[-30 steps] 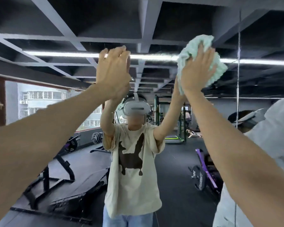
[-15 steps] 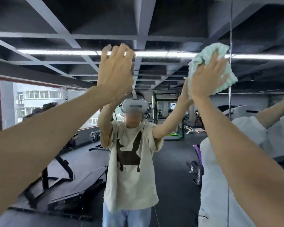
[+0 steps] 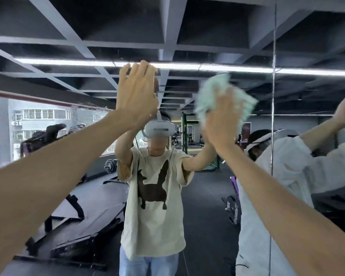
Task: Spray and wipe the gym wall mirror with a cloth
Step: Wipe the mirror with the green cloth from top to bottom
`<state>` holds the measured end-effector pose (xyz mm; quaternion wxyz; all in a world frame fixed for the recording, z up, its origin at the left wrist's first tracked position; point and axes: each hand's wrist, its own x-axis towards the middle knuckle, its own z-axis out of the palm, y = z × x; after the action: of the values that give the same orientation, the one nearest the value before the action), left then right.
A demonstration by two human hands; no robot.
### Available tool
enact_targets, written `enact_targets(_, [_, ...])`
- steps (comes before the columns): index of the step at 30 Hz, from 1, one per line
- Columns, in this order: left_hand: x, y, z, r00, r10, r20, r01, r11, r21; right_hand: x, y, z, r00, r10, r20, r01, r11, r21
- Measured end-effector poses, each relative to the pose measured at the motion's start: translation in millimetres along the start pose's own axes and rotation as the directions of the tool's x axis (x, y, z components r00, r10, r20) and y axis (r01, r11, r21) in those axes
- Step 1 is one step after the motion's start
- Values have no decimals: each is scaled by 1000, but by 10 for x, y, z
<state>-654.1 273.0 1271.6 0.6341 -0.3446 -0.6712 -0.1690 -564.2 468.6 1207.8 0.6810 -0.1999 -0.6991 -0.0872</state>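
Observation:
The wall mirror (image 3: pixel 207 26) fills the view and reflects me, the ceiling and the gym. My left hand (image 3: pixel 136 94) lies flat against the glass, fingers straight and pointing up. My right hand (image 3: pixel 222 118) presses a bunched pale green cloth (image 3: pixel 209 90) onto the mirror at head height, to the right of my left hand. Hand and cloth are blurred by motion. Wet droplets and streaks (image 3: pixel 88 108) show on the glass to the left of my left hand.
A vertical seam (image 3: pixel 274 76) between mirror panels runs just right of the cloth. A person in white clothing (image 3: pixel 283 176) with a raised arm appears at the right. Benches and weight plates (image 3: pixel 111 165) show in the reflection.
My right hand swept the cloth to the right toward the seam, then back left and slightly down. My left hand stayed flat on the glass.

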Motion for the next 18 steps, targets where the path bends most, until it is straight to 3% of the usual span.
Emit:
enact_targets(1, [-2,8,-3,1000,-28,0,28,999,-20,-127,-68,72,952,-302,45,302,953,-1])
enact_targets(2, [-10,21,-9,999,-49,3,50,998,-35,-224,-81,122,854,-511,99,514,858,-4])
enact_targets(3, [-17,37,-18,998,-56,4,57,997,-44,-208,-12,161,783,-609,123,616,787,-25])
enact_targets(4, [-30,40,-33,999,-52,3,52,998,-45,-116,85,155,796,-592,126,601,798,-47])
enact_targets(5, [-50,20,-52,999,-40,2,40,998,-40,0,150,152,884,-459,89,466,881,-85])
enact_targets(6, [-72,-6,-67,1000,-22,3,22,999,-31,139,190,119,979,-196,46,200,976,-89])
enact_targets(7, [-89,-41,-70,1000,-2,5,2,1000,-13,304,203,68,992,124,-26,-125,991,-53])
enact_targets(8, [-94,-87,-70,1000,20,3,-20,1000,13,446,120,20,928,370,-33,-370,929,21])
enact_targets(9, [-87,-126,-68,999,43,0,-42,998,41,523,-51,-8,885,465,2,-464,884,62])
enact_targets(10, [-78,-163,-65,998,58,-4,-57,996,65,531,-269,-1,919,392,43,-393,919,34])
enact_targets(11, [-63,-195,-65,999,54,-6,-53,995,79,468,-495,36,984,158,79,-156,987,-37])
enact_targets(12, [-51,-223,-77,1000,28,-4,-27,997,75,344,-707,65,977,-140,162,154,985,-82])
enact_targets(13, [-36,-248,-96,1000,-8,-3,8,998,57,249,-825,88,892,-375,252,406,910,-84])
enact_targets(14, [-22,-279,-108,999,-36,-1,36,998,45,259,-837,106,809,-490,324,539,839,-78])
enact_targets(15, [-19,-324,-123,999,-47,3,47,998,50,377,-781,117,789,-524,320,572,817,-73])
enact_targets(16, [-23,-367,-129,999,-39,13,38,997,71,537,-678,131,855,-458,244,484,873,-57])
enact_targets(17, [-26,-417,-126,999,-21,25,19,995,101,728,-579,135,949,-287,128,293,956,-33])
enact_targets(18, [-29,-474,-119,999,-6,37,1,992,128,901,-510,108,999,-36,40,36,999,7])
